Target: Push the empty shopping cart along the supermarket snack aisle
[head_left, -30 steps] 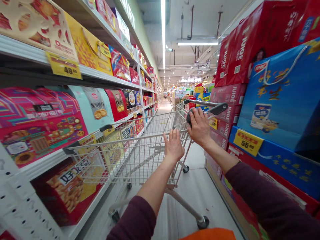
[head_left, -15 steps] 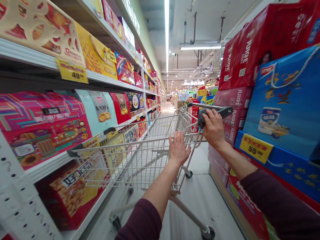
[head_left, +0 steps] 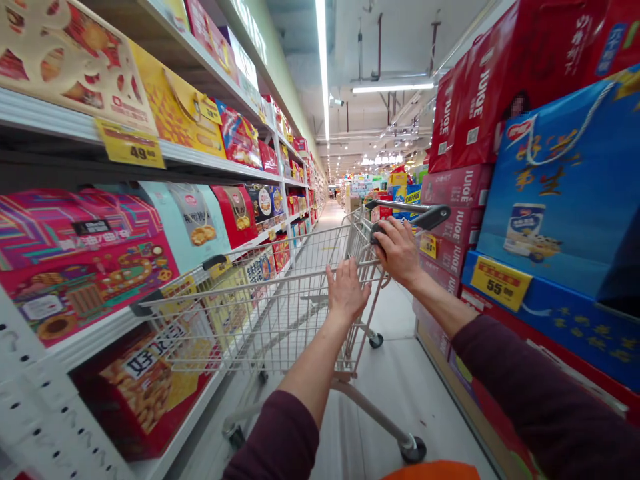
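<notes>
— Far left?
— A white shelf [head_left: 100, 337], packed with bright biscuit boxes [head_left: 85, 267].
— Next along, the left grip [head_left: 347, 291]?
— Wide open, fingers spread, right at the top rail of a wire shopping cart [head_left: 280, 320]; contact impossible to tell. Cart on the aisle floor [head_left: 400, 400], between shelf and stacks.
— Right grip [head_left: 397, 252]?
— Closed around the black handle [head_left: 433, 217] of the cart.
— Far right?
— Red JUIOE boxes [head_left: 460, 127], then a blue gift box [head_left: 550, 180], stacked just beside the handle.
</notes>
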Demonstrator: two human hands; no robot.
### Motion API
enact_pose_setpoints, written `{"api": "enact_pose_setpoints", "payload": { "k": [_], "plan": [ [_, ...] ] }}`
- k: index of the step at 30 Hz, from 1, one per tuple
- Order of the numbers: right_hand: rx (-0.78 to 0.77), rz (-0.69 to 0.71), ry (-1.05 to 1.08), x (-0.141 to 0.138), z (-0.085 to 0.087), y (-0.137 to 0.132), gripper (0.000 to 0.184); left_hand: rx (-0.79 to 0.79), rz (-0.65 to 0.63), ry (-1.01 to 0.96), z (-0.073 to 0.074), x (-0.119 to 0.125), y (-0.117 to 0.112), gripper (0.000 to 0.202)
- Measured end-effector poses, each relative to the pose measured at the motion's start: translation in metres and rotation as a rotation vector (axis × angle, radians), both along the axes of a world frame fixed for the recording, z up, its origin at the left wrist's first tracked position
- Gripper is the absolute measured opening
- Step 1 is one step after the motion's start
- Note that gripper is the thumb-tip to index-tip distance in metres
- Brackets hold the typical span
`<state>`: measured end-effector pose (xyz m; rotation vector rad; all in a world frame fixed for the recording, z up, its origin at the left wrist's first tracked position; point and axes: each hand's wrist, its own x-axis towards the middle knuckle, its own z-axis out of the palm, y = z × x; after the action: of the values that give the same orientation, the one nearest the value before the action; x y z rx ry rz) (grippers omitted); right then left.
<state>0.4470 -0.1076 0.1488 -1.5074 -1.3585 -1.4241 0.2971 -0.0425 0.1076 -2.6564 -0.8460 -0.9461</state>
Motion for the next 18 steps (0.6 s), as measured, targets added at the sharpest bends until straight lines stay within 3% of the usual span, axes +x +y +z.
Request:
{"api": "enact_pose_setpoints", "payload": {
  "k": [5,13,18],
  "plan": [
    [0.121,-0.038,-0.047,0.013,-0.007,-0.007,0.024,0.023,0.004,0.011,-0.003,-0.002,0.0,0.065],
    [0.058,0.063,-0.269,-0.029,-0.041,0.036,0.023,0.04,0.052,0.023,-0.007,-0.011,0.017,0.067],
    [0.058,0.095,-0.299,-0.026,-0.034,0.036,0.018,0.007,0.109,0.024,-0.005,-0.017,0.02,0.066]
  ]
}}
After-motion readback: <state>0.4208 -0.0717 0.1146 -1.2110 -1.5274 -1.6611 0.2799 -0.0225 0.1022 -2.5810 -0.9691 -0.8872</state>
